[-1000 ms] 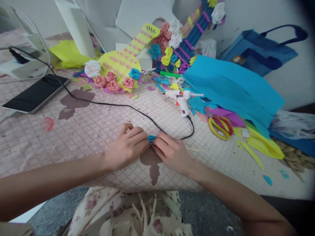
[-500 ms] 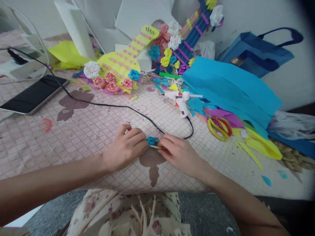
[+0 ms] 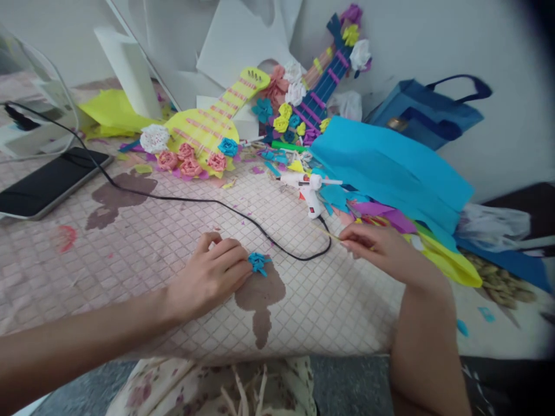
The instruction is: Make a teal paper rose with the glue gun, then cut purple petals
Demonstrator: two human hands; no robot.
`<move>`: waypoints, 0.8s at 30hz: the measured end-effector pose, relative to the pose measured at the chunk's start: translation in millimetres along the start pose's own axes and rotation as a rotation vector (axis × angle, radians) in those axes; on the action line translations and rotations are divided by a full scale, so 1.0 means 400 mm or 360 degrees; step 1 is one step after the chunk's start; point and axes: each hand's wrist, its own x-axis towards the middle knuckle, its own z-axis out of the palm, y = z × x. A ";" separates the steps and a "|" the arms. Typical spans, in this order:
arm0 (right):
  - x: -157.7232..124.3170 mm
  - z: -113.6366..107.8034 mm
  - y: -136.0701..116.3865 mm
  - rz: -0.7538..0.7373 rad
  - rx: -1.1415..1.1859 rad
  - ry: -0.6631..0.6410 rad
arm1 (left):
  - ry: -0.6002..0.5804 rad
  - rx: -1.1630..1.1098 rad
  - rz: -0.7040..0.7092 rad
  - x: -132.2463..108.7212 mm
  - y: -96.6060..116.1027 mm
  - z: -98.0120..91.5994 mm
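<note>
My left hand (image 3: 223,266) rests on the tablecloth with its fingers closed at the left edge of a small blue paper flower (image 3: 259,263). To the right, my right hand (image 3: 377,245) is raised and pinches a thin wooden stick (image 3: 327,233), whose tip points left. Just beyond that stick lies a white glue gun (image 3: 310,193) on its side, its black cord (image 3: 208,200) looping across the table. A yellow paper guitar (image 3: 203,133) trimmed with pink, white and blue flowers lies farther back.
A phone (image 3: 52,179) and a power strip (image 3: 26,136) are at the left. Large blue paper (image 3: 390,156), paper scraps and yellow paper (image 3: 451,257) fill the right. A dark blue paper guitar (image 3: 318,89) and a blue bag (image 3: 429,112) stand at the back.
My right hand has moved away from the blue flower, up and to the right, carrying the thin stick. My left hand has stayed at the flower. The view has shifted slightly.
</note>
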 end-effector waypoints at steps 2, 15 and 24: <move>-0.002 -0.010 0.047 0.0160 -0.0075 0.0167 | -0.0016 -0.0005 0.0010 -0.001 -0.001 0.000; 0.093 0.098 0.105 0.0159 -0.0068 0.0638 | 0.0010 -0.0068 0.0010 -0.008 -0.004 0.003; 0.109 0.104 0.078 0.0164 0.0184 0.0870 | 0.0049 -0.0009 0.0046 -0.003 -0.006 -0.002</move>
